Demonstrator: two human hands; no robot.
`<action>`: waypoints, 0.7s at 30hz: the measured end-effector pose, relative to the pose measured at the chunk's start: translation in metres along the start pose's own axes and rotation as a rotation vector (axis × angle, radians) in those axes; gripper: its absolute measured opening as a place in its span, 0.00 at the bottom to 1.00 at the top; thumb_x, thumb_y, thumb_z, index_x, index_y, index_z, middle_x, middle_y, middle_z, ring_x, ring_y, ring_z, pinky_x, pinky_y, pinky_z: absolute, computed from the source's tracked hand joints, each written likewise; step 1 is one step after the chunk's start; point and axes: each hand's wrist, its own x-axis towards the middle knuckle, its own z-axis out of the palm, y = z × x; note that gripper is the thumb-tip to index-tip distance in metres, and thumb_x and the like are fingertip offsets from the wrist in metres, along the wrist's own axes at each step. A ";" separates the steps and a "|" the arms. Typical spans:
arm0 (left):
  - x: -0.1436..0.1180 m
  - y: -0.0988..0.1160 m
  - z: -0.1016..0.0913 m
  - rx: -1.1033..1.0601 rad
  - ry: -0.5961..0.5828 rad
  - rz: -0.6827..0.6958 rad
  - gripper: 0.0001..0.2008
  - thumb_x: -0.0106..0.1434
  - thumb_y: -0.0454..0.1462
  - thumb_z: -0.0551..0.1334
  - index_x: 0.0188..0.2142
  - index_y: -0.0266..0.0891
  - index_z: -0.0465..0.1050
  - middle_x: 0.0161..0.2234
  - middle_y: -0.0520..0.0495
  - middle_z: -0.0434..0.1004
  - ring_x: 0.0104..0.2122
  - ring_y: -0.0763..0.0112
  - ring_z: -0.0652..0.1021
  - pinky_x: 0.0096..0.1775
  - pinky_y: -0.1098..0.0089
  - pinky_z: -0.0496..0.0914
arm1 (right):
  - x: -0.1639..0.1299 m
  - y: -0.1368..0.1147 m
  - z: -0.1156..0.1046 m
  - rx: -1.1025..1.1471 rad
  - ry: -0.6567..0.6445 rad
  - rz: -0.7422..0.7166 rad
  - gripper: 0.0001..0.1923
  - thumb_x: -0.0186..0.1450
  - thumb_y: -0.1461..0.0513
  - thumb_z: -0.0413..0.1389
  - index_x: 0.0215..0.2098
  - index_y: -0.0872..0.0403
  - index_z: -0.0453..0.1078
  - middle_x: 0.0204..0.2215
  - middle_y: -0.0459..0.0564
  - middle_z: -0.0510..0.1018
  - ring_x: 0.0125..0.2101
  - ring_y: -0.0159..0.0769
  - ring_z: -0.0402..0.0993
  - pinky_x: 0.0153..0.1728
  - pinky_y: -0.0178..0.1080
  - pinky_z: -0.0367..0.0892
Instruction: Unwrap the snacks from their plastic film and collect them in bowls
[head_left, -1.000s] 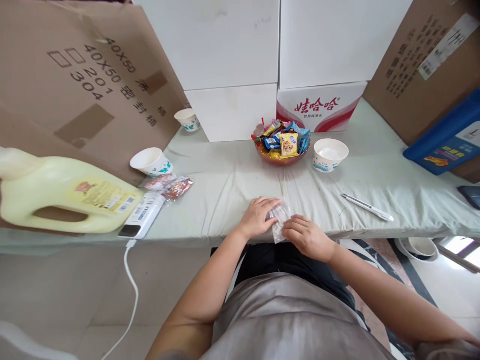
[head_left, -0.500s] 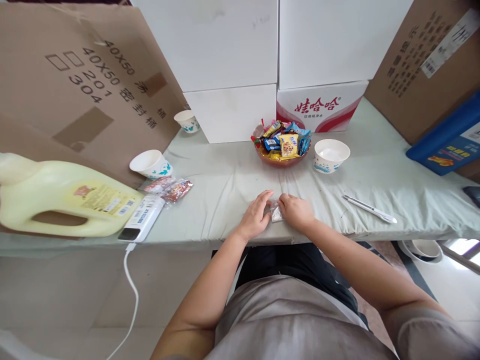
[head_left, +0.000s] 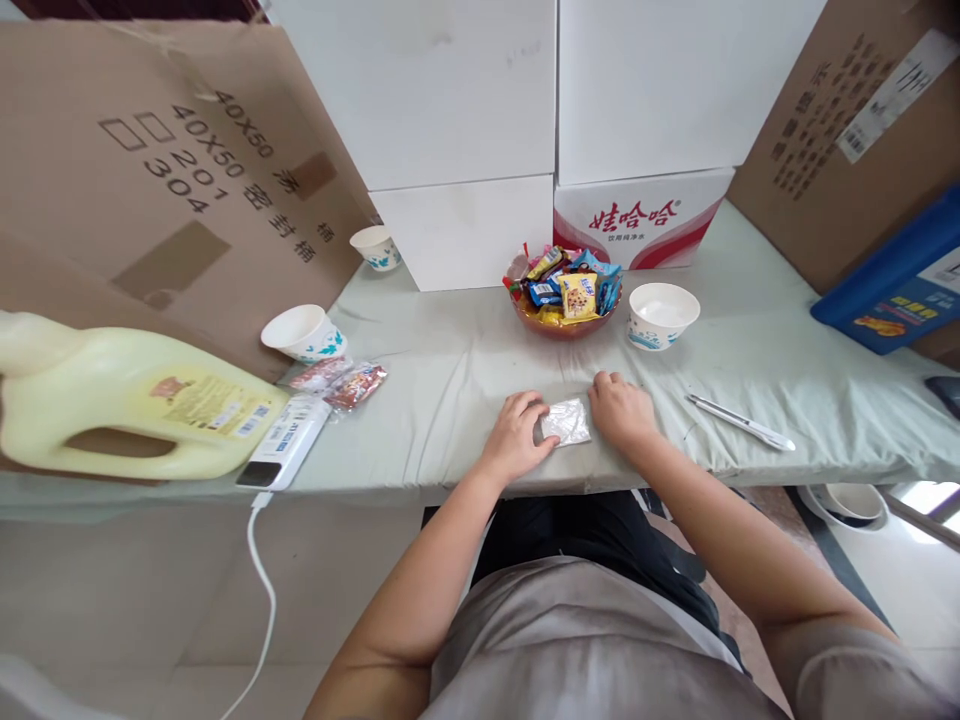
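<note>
A small flat packet point(head_left: 568, 422), silvery white and crinkled like clear plastic film, lies on the cloth near the table's front edge. My left hand point(head_left: 517, 435) curves round its left end, thumb and fingertips against it. Beside its right edge rests my right hand point(head_left: 622, 410), fingers curled down to the cloth; what is under them, if anything, is hidden. Behind both hands stands a brownish glass bowl point(head_left: 566, 328) heaped with wrapped snacks point(head_left: 577, 293). A paper cup point(head_left: 654, 330) stands right of the bowl, and a white pen point(head_left: 741, 421) lies right of my right hand.
White boxes point(head_left: 457, 235) line the back, between brown cartons point(head_left: 240, 130). At left are a yellow jug point(head_left: 142, 400), a white device point(head_left: 285, 440) with a cable, wrapped packets point(head_left: 352, 385) and paper cups point(head_left: 304, 335). A blue container point(head_left: 892, 280) leans at right.
My right hand has moved right, away from my left hand, and more of the packet now shows flat between them. My left hand has shifted slightly.
</note>
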 end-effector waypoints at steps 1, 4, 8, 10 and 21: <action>0.000 0.000 0.000 -0.003 0.000 0.003 0.19 0.54 0.36 0.69 0.45 0.36 0.72 0.52 0.39 0.69 0.54 0.54 0.69 0.56 0.52 0.68 | 0.000 0.005 -0.002 0.008 0.055 -0.035 0.13 0.70 0.61 0.47 0.45 0.59 0.69 0.41 0.62 0.75 0.42 0.49 0.73 0.41 0.44 0.64; 0.000 -0.001 0.000 -0.014 0.001 0.014 0.18 0.55 0.37 0.69 0.45 0.36 0.72 0.51 0.39 0.69 0.53 0.54 0.69 0.56 0.52 0.68 | -0.008 0.008 -0.002 0.127 0.175 -0.360 0.11 0.68 0.62 0.50 0.44 0.58 0.72 0.44 0.60 0.75 0.48 0.48 0.68 0.48 0.46 0.62; -0.002 -0.001 -0.002 -0.030 0.018 0.033 0.16 0.57 0.37 0.65 0.45 0.38 0.72 0.50 0.39 0.70 0.52 0.54 0.70 0.54 0.51 0.69 | -0.028 -0.007 0.012 0.231 0.117 -0.713 0.11 0.69 0.64 0.50 0.45 0.54 0.73 0.47 0.54 0.75 0.50 0.42 0.66 0.50 0.43 0.62; -0.004 -0.001 -0.004 -0.043 0.039 0.032 0.16 0.57 0.33 0.63 0.46 0.39 0.71 0.49 0.40 0.70 0.52 0.54 0.70 0.54 0.51 0.69 | -0.033 -0.007 0.017 0.198 0.060 -0.705 0.11 0.69 0.66 0.50 0.45 0.54 0.73 0.44 0.54 0.76 0.45 0.40 0.68 0.47 0.42 0.64; -0.003 -0.004 -0.005 -0.056 0.042 0.046 0.11 0.59 0.33 0.61 0.43 0.39 0.71 0.45 0.42 0.73 0.48 0.56 0.72 0.51 0.52 0.70 | 0.077 0.098 -0.089 0.071 0.328 -0.028 0.15 0.68 0.65 0.49 0.47 0.54 0.75 0.46 0.56 0.75 0.50 0.45 0.68 0.47 0.42 0.65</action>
